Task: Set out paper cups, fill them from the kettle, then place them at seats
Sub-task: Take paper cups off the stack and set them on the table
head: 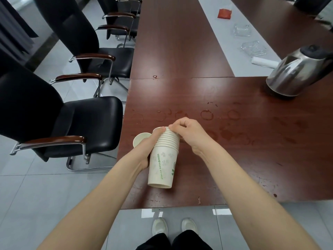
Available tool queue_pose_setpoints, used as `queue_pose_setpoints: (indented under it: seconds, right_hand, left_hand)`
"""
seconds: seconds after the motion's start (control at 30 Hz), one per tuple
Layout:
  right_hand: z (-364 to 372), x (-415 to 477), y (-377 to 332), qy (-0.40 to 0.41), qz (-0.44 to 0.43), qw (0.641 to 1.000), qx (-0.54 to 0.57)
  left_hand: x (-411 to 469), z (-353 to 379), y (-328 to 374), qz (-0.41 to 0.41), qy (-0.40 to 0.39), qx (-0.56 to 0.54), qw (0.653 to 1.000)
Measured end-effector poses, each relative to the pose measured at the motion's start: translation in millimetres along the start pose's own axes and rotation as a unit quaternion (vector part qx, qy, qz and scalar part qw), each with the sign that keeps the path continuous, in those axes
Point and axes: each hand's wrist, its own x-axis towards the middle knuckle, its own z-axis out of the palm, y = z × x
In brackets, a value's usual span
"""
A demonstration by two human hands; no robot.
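Note:
A stack of white paper cups (163, 163) with green print is held tilted above the near edge of the brown table (243, 141). My left hand (149, 143) grips the stack from its left side. My right hand (185, 130) pinches the rim of the top cup at the stack's upper end. One single paper cup (139, 139) stands on the table just left of the stack, partly hidden behind my left hand. The steel kettle (297, 71) stands at the table's far right.
Black office chairs (86, 123) line the table's left side. Wet ring marks (207, 114) dot the tabletop beyond my hands. Two glass ashtrays (253, 48), a white roll (263, 62) and a red packet (224, 13) lie on the grey centre strip.

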Motion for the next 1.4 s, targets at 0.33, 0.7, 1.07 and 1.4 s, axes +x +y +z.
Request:
queue_pose_setpoints:
  seconds: [0.33, 0.7, 1.07, 1.4]
  right_hand:
    - [-31.9, 13.9, -11.4, 0.03, -0.012, 0.999, -0.02]
    - [-37.2, 14.5, -1.3, -0.035, 0.133, 0.972, 0.19]
    - [-45.8, 13.9, -2.5, -0.136, 0.172, 0.964, 0.149]
    - [-60.2, 24.9, -4.3, -0.035, 0.078, 0.981, 0.175]
  left_hand:
    - [-1.9, 2.6, -16.3, -0.016, -0.046, 0.023, 0.999]
    - [-4.1, 9.1, -16.3, 0.048, -0.091, 0.069, 0.992]
    - [-4.7, 13.2, -14.2, 0.047, -0.094, 0.079, 0.991]
    - [-14.3, -1.6, -10.5, -0.003, -0.054, 0.036, 0.998]
